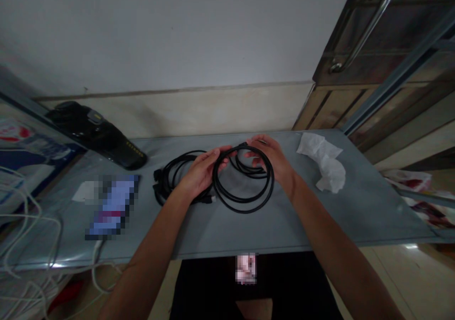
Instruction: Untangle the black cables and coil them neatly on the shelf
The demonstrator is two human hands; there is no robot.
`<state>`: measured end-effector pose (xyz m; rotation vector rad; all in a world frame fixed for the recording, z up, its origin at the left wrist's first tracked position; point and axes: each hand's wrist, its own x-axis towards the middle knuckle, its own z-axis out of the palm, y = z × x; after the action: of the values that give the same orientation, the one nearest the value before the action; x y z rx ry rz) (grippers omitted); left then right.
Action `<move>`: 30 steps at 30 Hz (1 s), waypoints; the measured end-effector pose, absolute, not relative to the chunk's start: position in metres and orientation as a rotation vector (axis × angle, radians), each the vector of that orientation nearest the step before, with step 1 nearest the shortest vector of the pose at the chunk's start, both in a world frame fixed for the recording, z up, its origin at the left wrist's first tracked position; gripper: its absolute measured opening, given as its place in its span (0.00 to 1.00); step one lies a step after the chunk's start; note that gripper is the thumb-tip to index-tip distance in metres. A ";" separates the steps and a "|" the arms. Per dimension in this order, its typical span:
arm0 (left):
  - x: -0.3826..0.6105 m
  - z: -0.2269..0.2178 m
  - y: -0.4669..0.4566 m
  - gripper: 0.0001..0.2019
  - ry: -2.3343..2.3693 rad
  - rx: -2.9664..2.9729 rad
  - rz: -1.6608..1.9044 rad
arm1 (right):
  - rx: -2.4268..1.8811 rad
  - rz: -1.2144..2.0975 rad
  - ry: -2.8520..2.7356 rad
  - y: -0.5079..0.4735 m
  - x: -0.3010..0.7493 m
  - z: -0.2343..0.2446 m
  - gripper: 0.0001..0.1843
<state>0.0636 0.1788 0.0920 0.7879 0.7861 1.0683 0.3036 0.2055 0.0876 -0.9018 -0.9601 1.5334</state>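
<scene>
A coiled black cable hangs in loops between my two hands above the grey table. My left hand grips the left side of the loops, thumb on top. At the upper right of the coil, my right hand has its fingers closed around the cable near a dark connector; the fingertips are partly hidden by the loops. Another bundle of black cables lies behind and under my left wrist, with a plug end sticking out to the right. Part of a further black coil shows through the held loops.
Crumpled white tissue lies on the right of the grey table. At left are a black handheld device and a blurred-out phone. White cables tangle at the left edge. A wall stands behind.
</scene>
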 end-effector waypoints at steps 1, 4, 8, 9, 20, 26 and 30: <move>0.064 0.093 0.178 0.17 0.793 0.779 1.063 | -0.887 1.557 -0.961 0.206 0.304 0.087 0.31; 0.067 0.096 0.176 0.16 0.812 0.781 1.084 | -0.851 1.581 -0.988 0.207 0.303 0.085 0.28; 0.070 0.098 0.165 0.15 0.860 0.829 1.180 | -0.767 1.604 -0.997 0.198 0.298 0.088 0.27; 0.069 0.100 0.161 0.16 0.875 0.860 1.208 | -0.743 1.610 -0.990 0.194 0.295 0.090 0.27; -0.041 0.128 0.166 0.21 1.342 1.217 1.399 | -0.664 1.619 -1.096 0.212 0.177 0.092 0.20; -0.086 0.087 0.172 0.17 1.745 1.590 1.307 | -1.012 1.092 -1.546 0.222 0.142 0.063 0.04; -0.085 0.069 0.167 0.23 1.773 1.729 1.305 | -1.005 0.848 -1.708 0.217 0.151 0.053 0.04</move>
<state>-0.0853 0.1668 0.0689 1.7290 1.7730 1.3045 0.1511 0.2169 0.0531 -1.0045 -1.7081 0.8485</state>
